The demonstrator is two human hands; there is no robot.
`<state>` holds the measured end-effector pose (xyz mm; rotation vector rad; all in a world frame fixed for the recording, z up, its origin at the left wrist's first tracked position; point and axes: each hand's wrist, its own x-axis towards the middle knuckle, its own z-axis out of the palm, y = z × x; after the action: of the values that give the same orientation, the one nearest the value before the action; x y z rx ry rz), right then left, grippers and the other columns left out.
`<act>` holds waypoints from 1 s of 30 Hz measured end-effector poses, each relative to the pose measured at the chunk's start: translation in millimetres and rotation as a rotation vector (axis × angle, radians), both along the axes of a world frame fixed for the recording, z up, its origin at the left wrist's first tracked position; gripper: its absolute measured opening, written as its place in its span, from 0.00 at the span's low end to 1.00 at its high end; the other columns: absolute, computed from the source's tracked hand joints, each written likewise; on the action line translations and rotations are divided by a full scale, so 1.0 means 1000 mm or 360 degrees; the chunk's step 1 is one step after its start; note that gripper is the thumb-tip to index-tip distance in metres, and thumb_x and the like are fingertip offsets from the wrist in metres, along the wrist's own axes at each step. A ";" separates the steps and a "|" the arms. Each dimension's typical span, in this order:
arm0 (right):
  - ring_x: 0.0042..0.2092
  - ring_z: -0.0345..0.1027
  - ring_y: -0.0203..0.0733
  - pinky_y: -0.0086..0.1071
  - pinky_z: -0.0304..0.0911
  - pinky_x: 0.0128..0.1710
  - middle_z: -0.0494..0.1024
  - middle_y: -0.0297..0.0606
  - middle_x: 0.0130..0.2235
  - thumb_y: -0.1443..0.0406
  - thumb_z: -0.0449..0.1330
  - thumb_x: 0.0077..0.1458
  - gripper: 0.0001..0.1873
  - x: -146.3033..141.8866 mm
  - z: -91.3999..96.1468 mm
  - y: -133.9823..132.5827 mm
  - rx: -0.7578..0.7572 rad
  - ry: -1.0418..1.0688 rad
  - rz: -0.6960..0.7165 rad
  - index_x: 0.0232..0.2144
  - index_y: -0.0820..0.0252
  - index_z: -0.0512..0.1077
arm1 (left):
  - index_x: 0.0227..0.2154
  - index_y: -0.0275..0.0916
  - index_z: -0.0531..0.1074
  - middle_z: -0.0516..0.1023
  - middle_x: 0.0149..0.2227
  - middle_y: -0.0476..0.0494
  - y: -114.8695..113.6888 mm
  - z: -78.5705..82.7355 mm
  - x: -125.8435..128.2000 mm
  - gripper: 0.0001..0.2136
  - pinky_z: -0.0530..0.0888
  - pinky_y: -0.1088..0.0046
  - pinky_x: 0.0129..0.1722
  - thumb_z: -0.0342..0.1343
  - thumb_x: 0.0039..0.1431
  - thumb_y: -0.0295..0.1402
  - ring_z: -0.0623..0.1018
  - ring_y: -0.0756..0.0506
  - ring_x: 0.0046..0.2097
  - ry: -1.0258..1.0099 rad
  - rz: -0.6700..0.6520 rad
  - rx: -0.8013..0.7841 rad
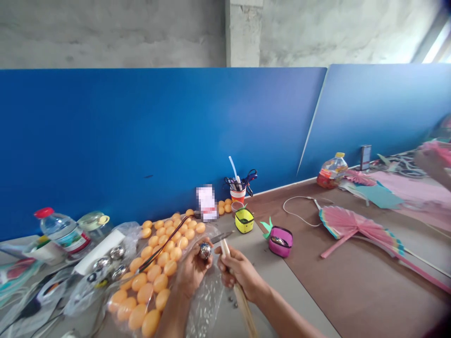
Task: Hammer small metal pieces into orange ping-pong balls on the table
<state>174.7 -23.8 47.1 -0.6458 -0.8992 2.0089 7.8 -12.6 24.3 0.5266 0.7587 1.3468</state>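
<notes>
My left hand (193, 272) is closed around a shiny silver ball (205, 251), which shows above the curled fingers. My right hand (243, 272) grips the pale wooden handle of a hammer (242, 305); its slim, dark, pointed metal head lies just above the ball, and I cannot tell whether they touch. Small dark bits lie on the table below. Close by stand a yellow fabric pouch (244, 220) and a purple fabric pouch (281, 241) with green leaf shapes; something silvery shows inside the purple one.
Several orange balls (153, 273) in clear plastic cover the left side, beside silver balls (118, 252) and a red-capped bottle (63, 232). A cup of tools (238, 192) stands by the blue partition (158, 131). Pink pleated fans (352, 223) lie right, near another person's arm (435, 164).
</notes>
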 end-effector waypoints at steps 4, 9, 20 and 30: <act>0.15 0.47 0.24 0.26 0.42 0.16 0.67 0.22 0.22 0.56 0.68 0.44 0.20 -0.001 0.000 0.000 -0.0004 -0.0043 0.0077 0.37 0.59 0.68 | 0.45 0.38 0.74 0.75 0.28 0.48 0.000 0.000 -0.001 0.20 0.69 0.76 0.25 0.67 0.48 0.35 0.71 0.51 0.26 -0.0001 0.0044 -0.0063; 0.15 0.45 0.23 0.26 0.40 0.17 0.66 0.22 0.21 0.58 0.68 0.44 0.20 0.006 0.009 0.003 -0.0029 0.0174 0.0005 0.37 0.59 0.68 | 0.41 0.38 0.76 0.77 0.35 0.44 -0.003 0.000 0.002 0.18 0.67 0.76 0.24 0.68 0.48 0.39 0.72 0.52 0.28 0.0080 0.0050 0.0093; 0.14 0.47 0.24 0.27 0.40 0.17 0.67 0.22 0.21 0.57 0.68 0.44 0.20 0.003 0.008 0.002 -0.0007 0.0062 -0.0008 0.36 0.59 0.68 | 0.43 0.44 0.78 0.77 0.34 0.45 -0.006 -0.003 0.001 0.17 0.71 0.73 0.28 0.70 0.47 0.33 0.75 0.47 0.31 0.0119 0.0024 0.0153; 0.14 0.47 0.24 0.26 0.43 0.15 0.67 0.21 0.21 0.57 0.67 0.43 0.19 -0.004 -0.003 0.000 -0.0014 -0.0062 0.0052 0.35 0.58 0.67 | 0.42 0.40 0.77 0.77 0.29 0.48 -0.001 -0.006 0.002 0.22 0.69 0.75 0.25 0.72 0.43 0.37 0.73 0.50 0.27 0.0034 0.0077 0.0066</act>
<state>170.9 -23.7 43.8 -0.6811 -0.9297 2.0363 9.4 -13.7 18.7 0.5591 0.7665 1.4060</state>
